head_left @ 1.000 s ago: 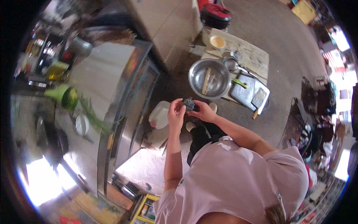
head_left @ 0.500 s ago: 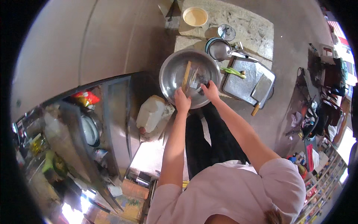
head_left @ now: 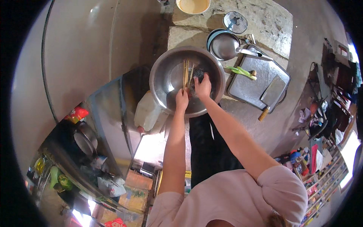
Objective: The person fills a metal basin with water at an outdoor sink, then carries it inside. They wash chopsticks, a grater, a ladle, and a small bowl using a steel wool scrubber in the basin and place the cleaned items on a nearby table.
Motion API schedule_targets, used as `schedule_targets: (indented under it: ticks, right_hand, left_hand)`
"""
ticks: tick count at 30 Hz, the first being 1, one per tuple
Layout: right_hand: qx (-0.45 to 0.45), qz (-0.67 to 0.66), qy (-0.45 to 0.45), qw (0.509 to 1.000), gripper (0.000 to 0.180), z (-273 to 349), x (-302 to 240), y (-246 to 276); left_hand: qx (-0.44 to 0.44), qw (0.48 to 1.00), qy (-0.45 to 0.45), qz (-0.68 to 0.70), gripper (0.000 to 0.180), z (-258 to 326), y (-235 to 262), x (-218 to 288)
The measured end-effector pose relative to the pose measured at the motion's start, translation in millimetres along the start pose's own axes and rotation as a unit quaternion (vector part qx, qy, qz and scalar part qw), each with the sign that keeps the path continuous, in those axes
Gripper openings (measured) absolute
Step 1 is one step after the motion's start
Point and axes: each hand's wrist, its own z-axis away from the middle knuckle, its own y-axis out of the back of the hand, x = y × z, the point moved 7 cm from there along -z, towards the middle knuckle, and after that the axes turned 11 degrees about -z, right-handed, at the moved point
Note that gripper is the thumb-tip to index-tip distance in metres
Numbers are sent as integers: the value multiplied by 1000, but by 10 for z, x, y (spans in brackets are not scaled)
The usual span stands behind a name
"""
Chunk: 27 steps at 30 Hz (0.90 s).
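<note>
head view: just above the centre of the frame sits a large steel basin (head_left: 187, 80) on a stone slab (head_left: 264, 19), and both hands are inside it. the left hand (head_left: 182, 100) is closed around the lower ends of a bundle of wooden chopsticks (head_left: 186, 73), which stand up toward the basin's far rim. the right hand (head_left: 203, 86), just right of it, is curled over a dark scouring pad (head_left: 198, 74) pressed near the sticks; how tightly the fingers close i cannot tell. whether there is water in the basin is also hard to tell.

judging by looks, the chopsticks are light, stiff and thin, likely slick when wet and quick to fan apart, so a grip round the whole bundle near one end suits them. the pad looks soft and squashy, best pinched across its bulk.

to the upper right lie a small pan (head_left: 226, 45), a wire strainer (head_left: 235, 20) and a metal tray (head_left: 261, 77) carrying a green onion (head_left: 242, 71) and a cleaver (head_left: 271, 94). a yellow bowl (head_left: 193, 5) sits at the top edge. left of the basin, lower down, stands a white plastic jug (head_left: 148, 113), beside a steel cabinet (head_left: 109, 113).
</note>
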Motion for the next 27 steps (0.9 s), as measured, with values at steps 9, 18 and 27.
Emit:
schedule_targets:
  ticks: [9, 18, 27]
  right_hand:
    - [-48, -395, -232, 888, 32, -149, 439, -386]
    - [-199, -153, -111, 962, 35, -398, 282, -594]
    - [-150, -204, -138, 957, 35, 178, -19, -561]
  left_hand:
    - [-88, 962, 25, 257, 33, 521, -200, 463]
    - [-79, 953, 82, 282, 38, 799, -127, 500]
    - [-59, 986, 28, 154, 36, 826, 135, 380]
